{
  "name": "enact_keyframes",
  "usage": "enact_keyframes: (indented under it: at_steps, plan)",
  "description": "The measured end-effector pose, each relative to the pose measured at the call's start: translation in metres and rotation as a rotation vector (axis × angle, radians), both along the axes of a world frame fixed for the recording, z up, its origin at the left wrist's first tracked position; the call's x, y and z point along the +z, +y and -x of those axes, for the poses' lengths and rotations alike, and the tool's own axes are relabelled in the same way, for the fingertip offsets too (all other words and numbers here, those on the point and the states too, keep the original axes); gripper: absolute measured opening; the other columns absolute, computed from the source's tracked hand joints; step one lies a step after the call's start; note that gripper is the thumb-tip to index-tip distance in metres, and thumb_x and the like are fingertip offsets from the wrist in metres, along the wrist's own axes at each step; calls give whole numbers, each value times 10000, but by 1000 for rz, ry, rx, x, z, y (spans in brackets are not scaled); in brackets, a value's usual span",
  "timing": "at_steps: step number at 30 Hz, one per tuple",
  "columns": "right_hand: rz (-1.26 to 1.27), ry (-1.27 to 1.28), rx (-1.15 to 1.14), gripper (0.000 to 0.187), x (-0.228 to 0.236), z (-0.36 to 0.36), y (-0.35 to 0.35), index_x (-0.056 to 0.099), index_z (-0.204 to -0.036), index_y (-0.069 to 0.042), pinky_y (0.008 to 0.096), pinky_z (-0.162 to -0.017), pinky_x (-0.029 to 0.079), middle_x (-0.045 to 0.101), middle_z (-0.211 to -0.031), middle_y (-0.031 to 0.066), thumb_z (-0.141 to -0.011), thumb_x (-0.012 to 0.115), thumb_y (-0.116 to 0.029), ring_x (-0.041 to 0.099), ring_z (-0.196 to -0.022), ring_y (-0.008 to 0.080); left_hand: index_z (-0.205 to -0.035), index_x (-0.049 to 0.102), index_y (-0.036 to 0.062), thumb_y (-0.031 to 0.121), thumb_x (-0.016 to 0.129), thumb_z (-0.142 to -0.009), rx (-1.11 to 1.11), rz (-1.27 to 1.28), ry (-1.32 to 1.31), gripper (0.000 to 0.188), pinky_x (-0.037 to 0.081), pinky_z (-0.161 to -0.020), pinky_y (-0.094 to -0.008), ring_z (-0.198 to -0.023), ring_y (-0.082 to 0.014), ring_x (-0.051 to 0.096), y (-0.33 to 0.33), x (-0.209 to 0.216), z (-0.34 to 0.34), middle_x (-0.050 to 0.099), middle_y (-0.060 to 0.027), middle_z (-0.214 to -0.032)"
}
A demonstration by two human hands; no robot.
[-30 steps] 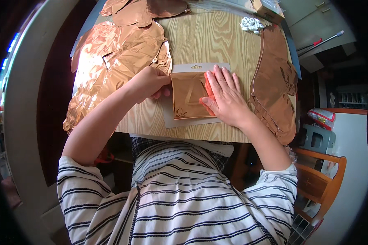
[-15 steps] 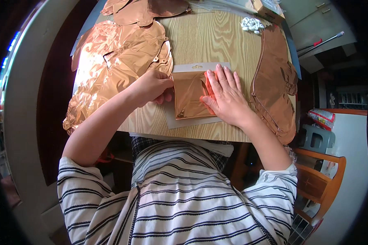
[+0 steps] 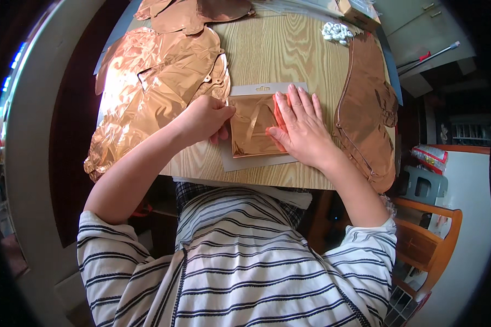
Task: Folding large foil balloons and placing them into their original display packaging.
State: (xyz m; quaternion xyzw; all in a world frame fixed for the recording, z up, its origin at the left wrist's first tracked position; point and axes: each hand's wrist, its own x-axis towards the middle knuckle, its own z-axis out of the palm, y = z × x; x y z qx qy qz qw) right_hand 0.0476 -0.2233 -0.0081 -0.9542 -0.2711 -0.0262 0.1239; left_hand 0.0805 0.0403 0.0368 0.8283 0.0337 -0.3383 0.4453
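Observation:
A copper-coloured foil balloon (image 3: 251, 122), folded into a flat square, lies on a grey card (image 3: 267, 88) with a cut-out hanging slot at its far edge. My left hand (image 3: 207, 120) is closed at the square's left edge, thumb and forefinger pinching the foil there. My right hand (image 3: 303, 125) lies flat with fingers stretched, pressing down on the square's right side and hiding that part. The hand's reflection glows orange in the foil beside the thumb. A soft crease runs down the middle of the top layer.
Left of my hands a large crinkled foil balloon (image 3: 163, 76) covers the wooden table (image 3: 262, 49). Another foil piece (image 3: 191, 15) lies beyond it. On the right rests a long flat foil balloon (image 3: 365, 109), near a small white heap (image 3: 337, 32) and a box (image 3: 359, 13).
My left hand has shifted slightly, drawing the foil's left edge a little leftward. A crease now shows in the middle of the square. My right hand stays in place.

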Motion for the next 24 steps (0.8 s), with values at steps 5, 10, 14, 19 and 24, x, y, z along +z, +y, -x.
enact_keyframes:
  at_steps: [5,10,14,19,24]
  plan:
    - [-90,-40,21,808,8,7,12,268,-1563,-47,602,-1208,87,221,-1584,321,-957,596,-469,219,-1469,492,-844,686,-13,321,524,-1029,-26,-33,-11,414,448,-470,-267,-481,-112,567,-2,3,0,649,-47,-632]
    - [-40,23,73,787,4,9,24,273,-1576,-110,608,-1203,115,202,-1617,267,-957,591,-477,189,-1488,473,-815,665,-14,308,516,-1028,-37,-55,-34,413,458,-477,-285,-485,-124,579,-4,6,3,648,-61,-626]
    - [-6,38,100,785,4,7,21,264,-1583,-133,618,-1201,112,171,-1636,239,-959,578,-490,149,-1507,452,-797,644,-26,292,532,-1018,-142,-141,-84,402,482,-495,-316,-480,-174,589,-3,10,3,628,-84,-589]
    - [-9,48,103,784,2,7,20,249,-1590,-153,619,-1203,101,147,-1645,233,-962,560,-506,132,-1514,445,-958,644,-22,289,609,-962,-424,-610,-742,313,531,-629,-399,-725,-286,672,-8,8,17,697,-155,-918]
    - [11,55,109,806,1,6,19,190,-1606,-159,616,-1206,82,132,-1650,228,-971,540,-510,108,-1520,441,-1304,550,-38,401,649,-909,-331,-493,-1239,598,402,-1040,-513,-1300,-400,492,-33,-17,53,502,-253,-1420]
